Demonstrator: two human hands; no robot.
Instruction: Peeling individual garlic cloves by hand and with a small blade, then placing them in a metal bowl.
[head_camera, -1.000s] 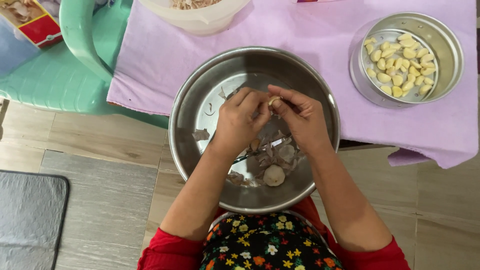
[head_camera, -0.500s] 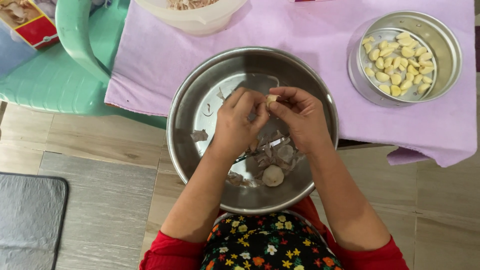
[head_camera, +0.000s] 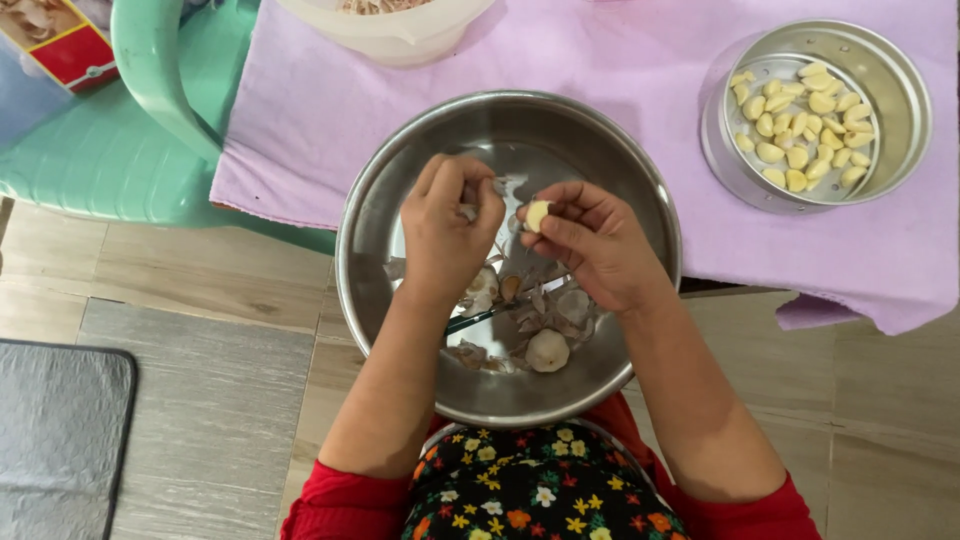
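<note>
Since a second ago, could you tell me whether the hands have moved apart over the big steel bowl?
Yes. The left hand and the right hand, holding a garlic clove, were touching; a gap now shows between them above the bowl.

Two steel bowls (head_camera: 640, 170) (head_camera: 905, 90) — one plastic tub (head_camera: 390, 35), one unpeeled garlic bulb (head_camera: 547, 350) — one clove (head_camera: 537, 215) in fingers.

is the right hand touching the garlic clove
Touching: the head view shows the right hand pinching the peeled garlic clove between thumb and fingertips.
</note>
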